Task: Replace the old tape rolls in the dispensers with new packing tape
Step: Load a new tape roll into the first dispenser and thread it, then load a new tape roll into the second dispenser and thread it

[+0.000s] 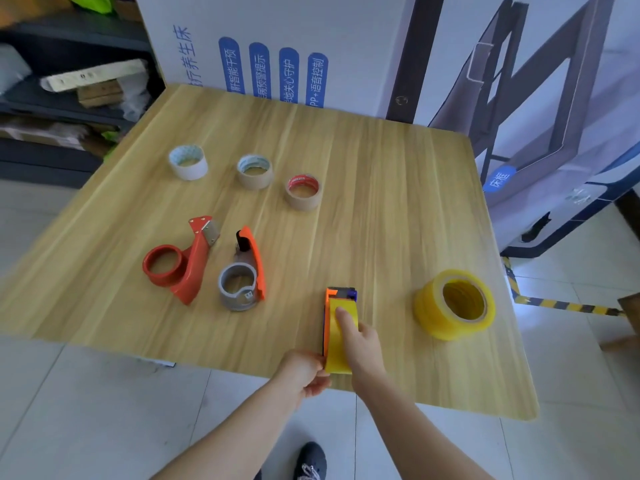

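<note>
An orange dispenser loaded with a yellow tape roll (341, 327) stands on edge near the table's front edge. My right hand (362, 344) grips it from the right, forefinger laid along the yellow tape. My left hand (304, 372) pinches its near lower end. A second stack of yellow tape rolls (453, 304) lies to the right. A red dispenser (181, 263) and a grey-and-orange dispenser (244, 275) lie flat to the left, their hubs bare. Three nearly spent cores sit further back: a white one (188, 162), a tan one (255, 171) and one with a red inner label (303, 191).
The wooden table (398, 188) has its front edge close to my body and its right edge near the yellow rolls. Large printed cardboard boxes (311, 46) stand behind it. Dark shelving (69, 98) with clutter is at the left. My shoe (311, 460) shows on the tiled floor.
</note>
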